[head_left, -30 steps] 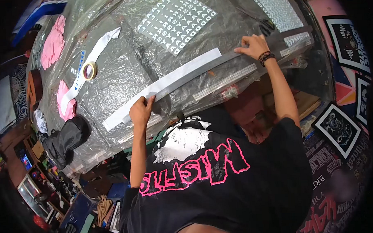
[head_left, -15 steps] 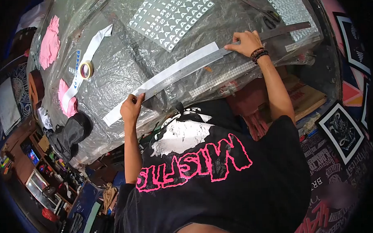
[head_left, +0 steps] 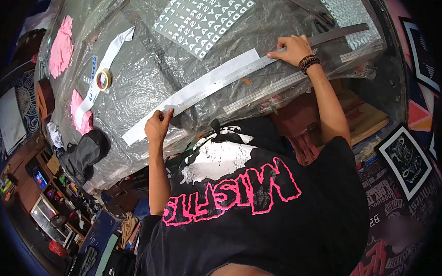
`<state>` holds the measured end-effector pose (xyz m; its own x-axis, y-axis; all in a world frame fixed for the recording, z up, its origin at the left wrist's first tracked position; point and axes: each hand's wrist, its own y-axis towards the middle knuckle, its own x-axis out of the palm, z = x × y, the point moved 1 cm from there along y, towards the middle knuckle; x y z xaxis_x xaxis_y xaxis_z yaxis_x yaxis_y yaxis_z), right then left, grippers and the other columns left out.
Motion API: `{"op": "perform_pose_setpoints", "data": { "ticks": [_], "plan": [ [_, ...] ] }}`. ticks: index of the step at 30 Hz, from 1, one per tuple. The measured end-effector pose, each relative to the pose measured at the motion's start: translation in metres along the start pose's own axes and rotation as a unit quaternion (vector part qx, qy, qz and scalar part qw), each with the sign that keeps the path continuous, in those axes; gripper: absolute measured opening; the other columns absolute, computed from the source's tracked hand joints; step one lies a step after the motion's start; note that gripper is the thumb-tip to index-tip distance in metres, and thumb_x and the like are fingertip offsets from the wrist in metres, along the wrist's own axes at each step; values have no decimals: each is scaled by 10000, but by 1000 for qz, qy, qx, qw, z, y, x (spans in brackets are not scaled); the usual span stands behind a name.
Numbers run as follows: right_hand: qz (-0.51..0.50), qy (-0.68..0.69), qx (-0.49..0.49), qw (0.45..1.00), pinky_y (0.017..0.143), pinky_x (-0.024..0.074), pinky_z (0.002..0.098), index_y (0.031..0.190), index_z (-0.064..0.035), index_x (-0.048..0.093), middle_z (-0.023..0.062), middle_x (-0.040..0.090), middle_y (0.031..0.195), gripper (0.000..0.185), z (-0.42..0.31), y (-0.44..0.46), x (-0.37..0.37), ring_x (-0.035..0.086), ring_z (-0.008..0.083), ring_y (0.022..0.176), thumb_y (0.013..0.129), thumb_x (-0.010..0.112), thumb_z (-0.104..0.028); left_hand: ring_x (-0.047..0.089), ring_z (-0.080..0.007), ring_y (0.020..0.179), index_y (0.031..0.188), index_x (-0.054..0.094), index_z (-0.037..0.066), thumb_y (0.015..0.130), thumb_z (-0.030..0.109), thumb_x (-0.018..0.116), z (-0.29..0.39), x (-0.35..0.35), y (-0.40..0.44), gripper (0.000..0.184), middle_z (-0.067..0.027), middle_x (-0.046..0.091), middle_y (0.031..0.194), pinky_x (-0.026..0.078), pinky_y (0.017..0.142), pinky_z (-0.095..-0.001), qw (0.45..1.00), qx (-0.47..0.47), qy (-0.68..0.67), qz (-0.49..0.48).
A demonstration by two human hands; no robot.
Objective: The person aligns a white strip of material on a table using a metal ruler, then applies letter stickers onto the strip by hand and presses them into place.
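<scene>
A long white strip (head_left: 209,80) lies diagonally across the plastic-covered table, its lower left end sticking out beyond my left hand (head_left: 157,126). Along the strip's near edge runs a long metal ruler (head_left: 336,34), bright where it catches light and dark at its right end. My left hand is closed, thumb and fingers pinching the ruler's left end and the strip. Further right, my right hand (head_left: 294,50) grips the ruler between thumb and fingers, just past the strip's right end. A beaded bracelet circles that wrist.
A sheet of white letters (head_left: 205,22) lies beyond the strip. Scissors (head_left: 324,22) rest by a patterned sheet (head_left: 348,17) at right. A tape roll (head_left: 102,80) sits on a white ribbon (head_left: 116,51) at left, near pink cloths (head_left: 61,46) and a black bag (head_left: 87,155).
The ruler's middle looks brighter now, reflecting more light. Both hands keep their grip in nearly the same places; the whole view has shifted slightly.
</scene>
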<state>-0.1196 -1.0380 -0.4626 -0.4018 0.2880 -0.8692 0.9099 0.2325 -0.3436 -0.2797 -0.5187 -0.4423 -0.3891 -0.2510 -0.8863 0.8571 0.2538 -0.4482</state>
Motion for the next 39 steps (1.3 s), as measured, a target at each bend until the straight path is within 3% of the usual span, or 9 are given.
{"op": "perform_pose_setpoints", "data": {
  "ticks": [4, 10, 18, 28, 39],
  "plan": [
    [0, 6, -2, 1000, 915, 372, 399, 797, -122, 706, 119, 716, 813, 569, 1, -1, -4, 671, 284, 884, 734, 761, -685, 706, -330, 773, 881, 699, 40, 867, 708, 633, 1, -1, 2, 671, -142, 715, 787, 524, 718, -421, 1000, -25, 5, -9],
    [12, 5, -5, 1000, 926, 370, 403, 812, -131, 721, 100, 724, 823, 579, 4, -4, -5, 671, 274, 893, 722, 761, -701, 705, -326, 766, 871, 691, 37, 862, 702, 644, 12, -5, 3, 667, -137, 713, 782, 521, 709, -414, 999, -30, 9, -7],
    [6, -51, 18, 999, 956, 353, 381, 874, -123, 782, 98, 757, 931, 683, -5, -11, -21, 671, 239, 959, 656, 764, -770, 701, -349, 736, 854, 697, 42, 854, 712, 644, 23, -1, 5, 671, -147, 707, 748, 518, 675, -434, 1000, -16, 7, 12],
    [9, -67, 22, 998, 961, 344, 395, 823, -124, 762, 97, 730, 888, 689, 11, -11, -18, 647, 234, 972, 665, 746, -794, 694, -373, 682, 811, 709, 59, 850, 747, 613, 33, 8, 6, 696, -154, 696, 698, 518, 631, -457, 999, 14, 20, 44],
    [26, -76, 37, 996, 947, 358, 410, 787, -105, 752, 92, 728, 803, 718, 32, -6, -19, 672, 255, 822, 644, 750, -808, 697, -382, 680, 789, 715, 49, 859, 727, 619, 53, 13, 11, 688, -162, 696, 688, 521, 633, -456, 998, 23, 24, 53]
  ]
}}
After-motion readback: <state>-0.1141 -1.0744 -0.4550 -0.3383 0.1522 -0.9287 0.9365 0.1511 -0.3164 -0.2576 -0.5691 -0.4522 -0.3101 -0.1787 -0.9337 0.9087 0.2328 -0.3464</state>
